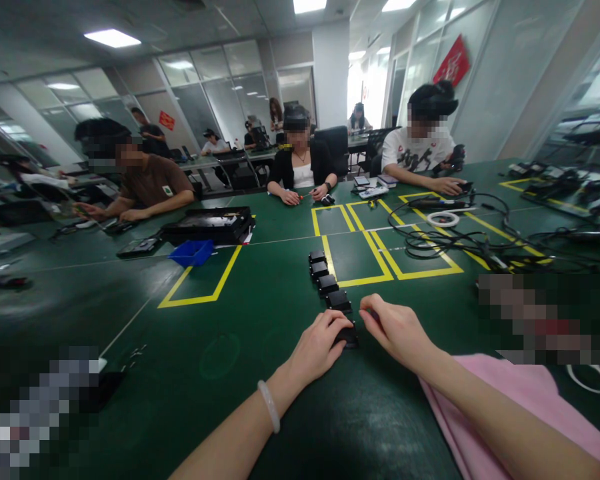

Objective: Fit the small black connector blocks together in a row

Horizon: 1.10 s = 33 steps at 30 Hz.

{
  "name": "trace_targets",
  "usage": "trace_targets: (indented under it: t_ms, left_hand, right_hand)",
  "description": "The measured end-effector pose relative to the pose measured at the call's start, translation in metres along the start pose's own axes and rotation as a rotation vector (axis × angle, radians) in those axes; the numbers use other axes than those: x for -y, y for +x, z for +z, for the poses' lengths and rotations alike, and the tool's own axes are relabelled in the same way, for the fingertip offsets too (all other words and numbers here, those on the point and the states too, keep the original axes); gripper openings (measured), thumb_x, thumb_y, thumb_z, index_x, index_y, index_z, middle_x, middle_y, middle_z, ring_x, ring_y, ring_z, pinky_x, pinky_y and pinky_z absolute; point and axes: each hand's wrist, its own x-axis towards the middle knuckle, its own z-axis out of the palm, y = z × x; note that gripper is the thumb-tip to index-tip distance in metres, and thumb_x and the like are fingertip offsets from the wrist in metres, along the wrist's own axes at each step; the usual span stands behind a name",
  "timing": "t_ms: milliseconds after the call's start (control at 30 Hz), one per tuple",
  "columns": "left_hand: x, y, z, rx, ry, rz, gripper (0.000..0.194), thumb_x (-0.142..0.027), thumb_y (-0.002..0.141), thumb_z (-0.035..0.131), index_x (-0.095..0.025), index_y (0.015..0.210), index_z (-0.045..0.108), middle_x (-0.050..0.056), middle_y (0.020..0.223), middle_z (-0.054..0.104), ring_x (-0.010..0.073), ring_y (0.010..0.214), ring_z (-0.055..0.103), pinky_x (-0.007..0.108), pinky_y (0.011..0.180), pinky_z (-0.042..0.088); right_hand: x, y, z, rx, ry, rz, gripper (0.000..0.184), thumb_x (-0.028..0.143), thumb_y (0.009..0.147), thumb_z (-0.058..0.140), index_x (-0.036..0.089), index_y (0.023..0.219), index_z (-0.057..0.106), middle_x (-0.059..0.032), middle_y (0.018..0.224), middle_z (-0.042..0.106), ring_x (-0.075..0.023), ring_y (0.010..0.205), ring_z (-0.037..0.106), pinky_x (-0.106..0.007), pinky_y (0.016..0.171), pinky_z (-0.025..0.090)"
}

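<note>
Several small flat black boxes (327, 285) stand in a slanting row on the green table (275, 293). My left hand (316, 347) is closed around the nearest black box (349, 335), its fingers over the top and its thumb at the near side. Just to the right of that box is my right hand (397, 330), raised a little, fingers curled into a pinch. Anything between those fingertips is hidden or too small to name.
A pink cloth (510, 393) lies under my right forearm. Yellow tape (365, 280) marks the table beyond the boxes. Black cables (430, 243) coil at right. A blue tray (192, 253) and a black case (207, 225) stand at left. Co-workers (300, 160) sit opposite.
</note>
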Motion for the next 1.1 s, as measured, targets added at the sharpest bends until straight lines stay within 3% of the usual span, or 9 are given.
trace_targets:
  t_ms: [133,333,600,800,1100]
  left_hand:
    - [0.0008,-0.0001,0.0006,0.004,-0.004,-0.001,0.038,-0.008,0.082,0.055,-0.025,0.115,0.049,0.005,0.120,0.048,0.0210,0.110,0.049,0.037,0.095,0.045]
    - [0.0014,-0.0001,0.0009,-0.001,-0.029,0.003,0.038,-0.007,0.082,0.055,-0.025,0.115,0.049,0.005,0.120,0.048,0.0205,0.111,0.048,0.037,0.097,0.044]
    - [0.0008,0.0001,-0.0004,0.006,-0.025,0.008,0.036,-0.008,0.083,0.054,-0.024,0.114,0.050,0.005,0.120,0.048,0.0212,0.110,0.048,0.038,0.096,0.044]
    - [0.0005,-0.0002,-0.0001,0.002,-0.007,0.002,0.038,-0.009,0.082,0.055,-0.025,0.116,0.049,0.005,0.120,0.048,0.0209,0.111,0.048,0.038,0.096,0.045]
    - [-0.0006,0.0002,-0.0015,0.018,0.015,-0.003,0.038,-0.008,0.082,0.056,-0.025,0.115,0.049,0.004,0.120,0.048,0.0207,0.110,0.049,0.037,0.096,0.044]
  right_hand:
    - [0.0012,0.0010,-0.0009,0.003,0.021,-0.001,0.009,0.022,0.094,0.038,0.019,0.093,0.047,0.0015,0.071,0.059,-0.0119,0.060,0.058,-0.023,0.059,0.037]
    - [-0.0009,-0.0005,0.0000,-0.021,-0.011,-0.007,0.016,0.031,0.095,0.041,0.020,0.087,0.049,0.0013,0.069,0.059,-0.0124,0.061,0.058,-0.023,0.059,0.036]
    - [0.0012,0.0008,0.0001,-0.037,-0.052,-0.022,0.012,0.022,0.093,0.039,0.019,0.091,0.050,0.0001,0.071,0.060,-0.0126,0.060,0.058,-0.023,0.059,0.038]
    - [0.0017,0.0007,-0.0029,0.002,-0.031,-0.014,0.014,0.030,0.094,0.042,0.020,0.088,0.050,0.0006,0.069,0.061,-0.0121,0.059,0.057,-0.022,0.057,0.038]
    - [0.0012,0.0012,-0.0018,-0.001,-0.007,-0.002,0.008,0.022,0.091,0.042,0.019,0.093,0.049,0.0011,0.071,0.061,-0.0119,0.059,0.058,-0.023,0.058,0.038]
